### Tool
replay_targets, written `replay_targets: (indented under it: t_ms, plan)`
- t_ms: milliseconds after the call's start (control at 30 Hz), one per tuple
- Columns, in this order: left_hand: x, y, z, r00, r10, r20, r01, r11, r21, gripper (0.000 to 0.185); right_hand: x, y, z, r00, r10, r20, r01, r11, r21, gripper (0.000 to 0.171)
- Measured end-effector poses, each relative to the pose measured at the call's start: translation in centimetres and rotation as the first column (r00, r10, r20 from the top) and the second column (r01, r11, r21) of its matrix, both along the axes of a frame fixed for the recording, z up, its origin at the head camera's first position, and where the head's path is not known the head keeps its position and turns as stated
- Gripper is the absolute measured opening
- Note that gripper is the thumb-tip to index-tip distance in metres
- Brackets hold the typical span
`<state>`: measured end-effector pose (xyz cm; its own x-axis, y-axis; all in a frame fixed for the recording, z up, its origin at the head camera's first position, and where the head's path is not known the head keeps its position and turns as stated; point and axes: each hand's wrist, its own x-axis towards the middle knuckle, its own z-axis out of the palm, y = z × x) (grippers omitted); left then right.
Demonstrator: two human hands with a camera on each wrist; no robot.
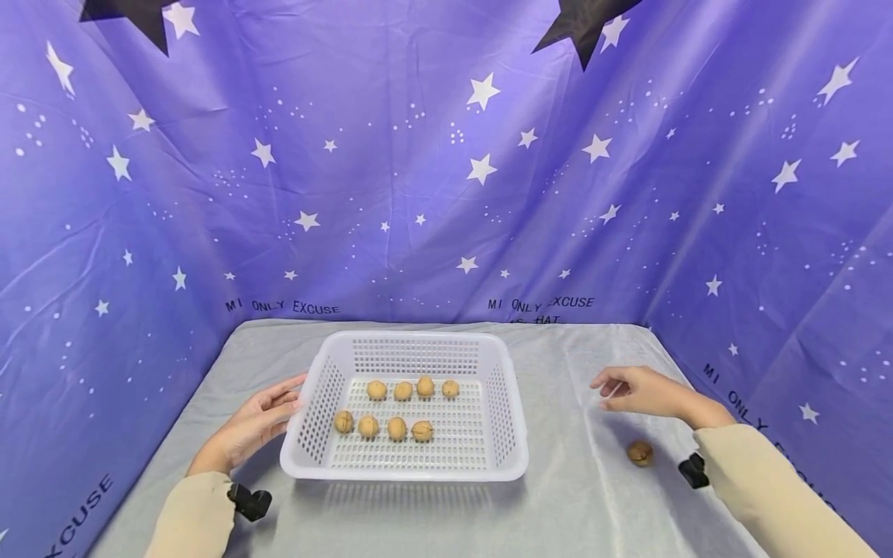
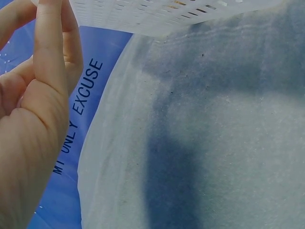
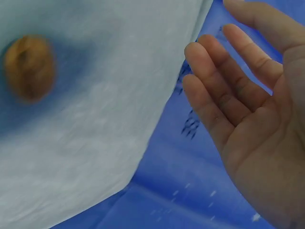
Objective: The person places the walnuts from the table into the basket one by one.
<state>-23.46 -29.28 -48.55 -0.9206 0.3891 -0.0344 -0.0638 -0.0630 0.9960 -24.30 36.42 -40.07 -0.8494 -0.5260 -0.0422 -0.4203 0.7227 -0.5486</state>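
Note:
A white plastic basket point(image 1: 405, 474) with slotted walls sits on the table, and several walnuts point(image 1: 397, 428) lie in it in two rows. My left hand point(image 1: 254, 422) is at the basket's left side, its fingertips touching the rim and outer wall. In the left wrist view, part of the basket point(image 2: 119, 19) shows at the top, beside the left hand point(image 2: 40, 95). Right of the basket, my right hand point(image 1: 645, 394) hovers above the table with nothing in it, fingers loosely bent. A single walnut point(image 1: 639, 452) lies just below it, seen blurred in the right wrist view.
A pale grey cloth point(image 1: 558, 504) covers the table. Blue-purple curtains point(image 1: 391, 194) with white stars enclose its back and both sides. A black wrist band device point(image 1: 249, 502) sits on the left wrist, and another point(image 1: 694, 470) on the right.

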Motion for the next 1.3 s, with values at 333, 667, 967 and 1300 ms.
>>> replay_targets:
  t_ms: [333,667,967,1300]
  plan:
    - [0.1,0.1,-0.3,1.0,0.002,-0.01,-0.002,1.0,-0.012,0.063,3.0,4.9,-3.2,0.994,-0.092,0.052,0.091,0.996,0.026,0.031]
    - [0.2,0.1,-0.3,1.0,0.01,-0.011,-0.01,1.0,-0.015,0.063,4.4,6.0,-6.4,0.992,-0.042,0.118,0.045,0.999,-0.025,0.021]
    - [0.1,0.1,-0.1,1.0,0.004,-0.011,-0.004,1.0,-0.014,0.063,3.4,5.1,-5.6,0.994,-0.041,0.099,0.042,0.999,-0.003,0.022]
    - [-0.1,0.0,-0.1,1.0,-0.001,-0.006,0.001,1.0,-0.009,0.062,0.2,0.0,-0.7,1.0,0.022,-0.021,-0.022,0.999,0.023,0.028]
